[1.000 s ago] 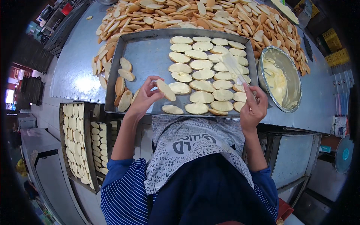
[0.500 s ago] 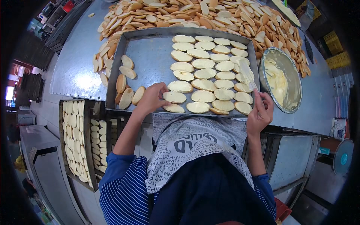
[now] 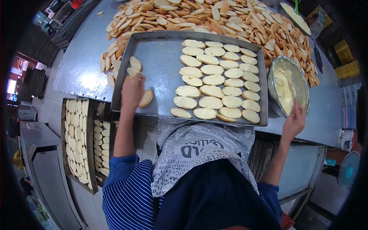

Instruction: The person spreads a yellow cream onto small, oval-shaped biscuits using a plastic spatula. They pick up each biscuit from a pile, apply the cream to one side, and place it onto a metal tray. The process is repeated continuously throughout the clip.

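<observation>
Bread slices fill the scene: a great heap of plain slices (image 3: pixel 214 19) covers the far side of the steel bench (image 3: pixel 80 65), and nearer lies a large metal tray (image 3: pixel 161 65). Its right half carries neat rows of spread slices (image 3: pixel 216 80), pale with a creamy coating; its left half is mostly bare, with only a few loose unspread slices (image 3: pixel 134 67) at the left edge. By that look the tray is roughly half filled and the big heap has hardly been touched. Below the bench on the left, lower trays (image 3: pixel 76 142) already hold finished rows. Right of the tray sits a metal bowl (image 3: pixel 289 84) of pale spread. The left hand (image 3: pixel 132 92) is curled down over the loose slices, seemingly closing on one, though the grip itself is hidden. The right hand (image 3: pixel 294 122) is at the bowl's near rim, fingers bent around a thin spreader as far as can be told
</observation>
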{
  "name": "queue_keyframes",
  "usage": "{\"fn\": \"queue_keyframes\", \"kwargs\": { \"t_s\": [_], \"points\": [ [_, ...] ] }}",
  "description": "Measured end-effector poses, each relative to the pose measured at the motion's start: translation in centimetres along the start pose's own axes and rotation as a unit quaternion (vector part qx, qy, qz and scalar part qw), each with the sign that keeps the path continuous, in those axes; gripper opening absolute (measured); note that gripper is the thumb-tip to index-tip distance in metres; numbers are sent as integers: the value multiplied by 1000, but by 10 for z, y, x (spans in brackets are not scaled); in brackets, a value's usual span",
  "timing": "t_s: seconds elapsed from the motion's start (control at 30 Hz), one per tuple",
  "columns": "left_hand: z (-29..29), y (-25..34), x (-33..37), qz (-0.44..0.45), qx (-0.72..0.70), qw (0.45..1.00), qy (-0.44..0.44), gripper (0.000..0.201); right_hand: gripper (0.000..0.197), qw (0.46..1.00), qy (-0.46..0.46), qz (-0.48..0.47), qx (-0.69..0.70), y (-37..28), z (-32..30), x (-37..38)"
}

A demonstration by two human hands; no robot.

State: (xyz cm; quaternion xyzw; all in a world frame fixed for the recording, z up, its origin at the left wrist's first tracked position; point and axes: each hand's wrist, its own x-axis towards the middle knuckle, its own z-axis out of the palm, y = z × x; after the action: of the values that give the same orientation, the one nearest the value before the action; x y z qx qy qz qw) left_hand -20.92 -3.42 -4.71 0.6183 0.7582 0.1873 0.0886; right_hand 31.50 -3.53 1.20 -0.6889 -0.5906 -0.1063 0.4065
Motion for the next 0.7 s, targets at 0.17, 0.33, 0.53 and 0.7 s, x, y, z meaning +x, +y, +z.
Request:
{"fn": "queue_keyframes", "kwargs": {
  "t_s": [0.17,0.33,0.53,0.7],
  "points": [
    [2,-33,37,-83,97,990,56,43,28,965,-183,64,-176,49,-15,47],
    [14,-28,61,-68,68,993,62,61,26,940,-329,68,-58,62,6,59],
    [17,-22,67,-71,32,993,92,66,24,887,-368,239,141,58,-13,71],
    [19,-40,70,25,90,989,114,50,25,893,-277,310,172,74,-35,69]
  ]
}}
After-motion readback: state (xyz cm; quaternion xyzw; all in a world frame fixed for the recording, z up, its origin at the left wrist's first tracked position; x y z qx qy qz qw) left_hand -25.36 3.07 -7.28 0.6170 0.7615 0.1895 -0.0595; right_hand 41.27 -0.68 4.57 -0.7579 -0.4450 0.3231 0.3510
